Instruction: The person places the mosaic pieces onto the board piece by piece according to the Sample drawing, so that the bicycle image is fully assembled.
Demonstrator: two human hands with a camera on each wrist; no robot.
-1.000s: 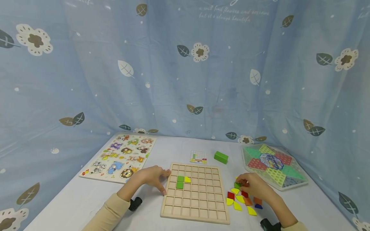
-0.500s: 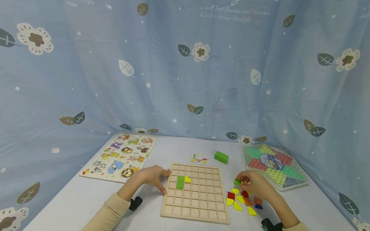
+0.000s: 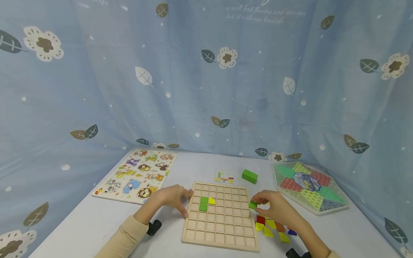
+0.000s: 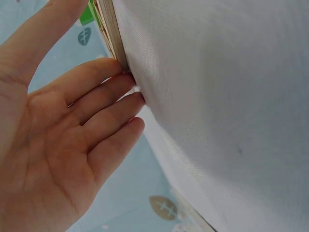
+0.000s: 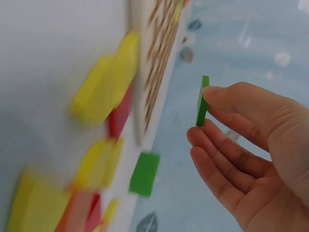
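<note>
A wooden grid board (image 3: 220,228) lies on the table, with two green squares (image 3: 203,207) and a yellow quarter-circle tile (image 3: 211,201) in its cells. My left hand (image 3: 174,197) rests against the board's left edge, its fingers fairly straight; the left wrist view shows fingertips (image 4: 126,79) touching that edge. Between thumb and fingers my right hand (image 3: 275,207) pinches a green square tile (image 5: 202,101), just off the board's right edge. Below that hand lie loose tiles: yellow quarter circles (image 3: 268,232), a red square (image 3: 260,220), orange ones (image 3: 280,227) and a blue one (image 3: 292,232), some partly hidden.
Behind the board lie a small printed pattern card (image 3: 224,176) and a green block (image 3: 250,176). An animal puzzle board (image 3: 135,175) occupies the left side, and a clear case with a coloured star board (image 3: 309,186) the right. A blue curtain (image 3: 180,89) hangs behind.
My right hand has lifted the green square tile from the loose pile and moved left with it to the board's right edge. The left hand stays at the board's left edge.
</note>
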